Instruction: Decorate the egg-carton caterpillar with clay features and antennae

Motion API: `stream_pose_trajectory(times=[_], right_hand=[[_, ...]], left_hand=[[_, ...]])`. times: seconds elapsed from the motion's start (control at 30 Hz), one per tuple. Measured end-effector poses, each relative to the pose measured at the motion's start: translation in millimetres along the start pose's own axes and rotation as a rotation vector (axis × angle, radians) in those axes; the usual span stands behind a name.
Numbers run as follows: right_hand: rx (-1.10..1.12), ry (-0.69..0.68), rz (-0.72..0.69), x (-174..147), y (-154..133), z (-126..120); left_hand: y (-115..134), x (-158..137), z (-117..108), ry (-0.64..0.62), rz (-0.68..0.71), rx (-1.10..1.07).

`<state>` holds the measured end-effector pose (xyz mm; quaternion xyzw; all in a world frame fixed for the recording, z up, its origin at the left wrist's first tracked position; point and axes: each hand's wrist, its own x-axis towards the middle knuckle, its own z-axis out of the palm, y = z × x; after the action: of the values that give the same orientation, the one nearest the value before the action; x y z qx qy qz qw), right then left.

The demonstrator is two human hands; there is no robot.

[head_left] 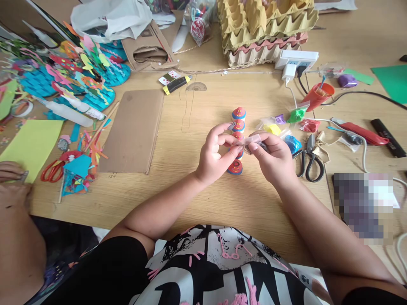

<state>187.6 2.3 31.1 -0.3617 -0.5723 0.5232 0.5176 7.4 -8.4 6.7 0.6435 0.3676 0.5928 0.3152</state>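
1. The desk is stretching beneath all of it, bearing no brand that I'm able to read.

2. My shirt is showing bold block lettering along its lower front – folds and the picture's edge are breaking it up, so I'm not making out a whole word.

3. The row of red-and-blue smiling figures is running straight away from me down the desk, its middle partly hiding behind my fingers.

4. My left grip and right grip are meeting over that row, thumbs and fingers closing on opposite ends of a small clear packet with something dark in it. Neither is nearer; both are holding it.

5. The black tube at far right and the white bottle at left are carrying print too small for me to read.

6. The packet is lying crosswise between my fingertips, its long axis running left to right – roughly square to the row. I'm not able to tell whether it is touching a figure.

7. Beside the cardboard's near edge, a faint pencilled mark is looking like "12".
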Motion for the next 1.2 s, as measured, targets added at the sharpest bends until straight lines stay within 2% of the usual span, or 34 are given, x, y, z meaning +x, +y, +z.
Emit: stream_pose_trajectory(times=[0.1, 0.17, 0.33, 0.4, 0.47, 0.57, 0.63, 0.7, 0.77, 0.83, 0.93, 1.07, 1.13, 1.2], right_hand=[[-0.020, 0.005, 0.015, -1.9, -2.5, 0.0], [-0.047, -0.014, -0.024, -3.0, -4.1, 0.1], [-0.175, 0.016, -0.092, 0.0, -6.2, -4.6], [-0.263, 0.086, -0.086, 6.5, -5.2, -13.9], [-0.431, 0.226, -0.144, 16.1, -2.4, -29.8], [-0.746, 0.411, -0.219, 31.6, 6.1, -62.8], [-0.904, 0.458, -0.204, 39.4, 14.4, -85.2], [-1.001, 0.449, -0.167, 43.3, 21.8, -102.0], [-1.091, 0.484, -0.157, 42.8, 24.9, -108.4], [-1.135, 0.566, -0.235, 38.5, 21.8, -102.1], [-1.018, 0.472, -0.397, 27.9, 9.4, -73.8], [-0.864, 0.051, -0.507, 15.1, -1.6, -32.0], [-0.800, -0.040, -0.546, 11.6, -1.6, -19.9], [-0.762, -0.070, -0.586, 9.9, 0.0, -14.4]], left_hand=[[0.7, -0.9, 0.7, 0.010, 0.022, -0.024], [0.8, -1.8, 1.8, 0.007, 0.022, -0.049], [-1.4, -1.3, 3.0, -0.017, -0.056, -0.110], [-4.7, 0.7, 0.8, -0.024, -0.081, -0.121], [-9.8, 2.9, -3.0, -0.019, -0.096, -0.120], [-19.5, 5.6, -8.5, 0.030, -0.234, -0.102], [-24.6, 7.4, -11.0, 0.040, -0.329, -0.157], [-27.0, 9.3, -12.4, 0.014, -0.367, -0.220], [-26.3, 11.1, -13.0, -0.021, -0.367, -0.252], [-23.3, 12.0, -12.8, -0.028, -0.358, -0.248], [-17.1, 11.7, -11.7, -0.004, -0.358, -0.215], [-10.8, 10.4, -10.8, -0.092, -0.351, -0.210], [-8.7, 10.3, -10.3, -0.143, -0.337, -0.231], [-7.0, 10.4, -9.5, -0.164, -0.326, -0.253]])
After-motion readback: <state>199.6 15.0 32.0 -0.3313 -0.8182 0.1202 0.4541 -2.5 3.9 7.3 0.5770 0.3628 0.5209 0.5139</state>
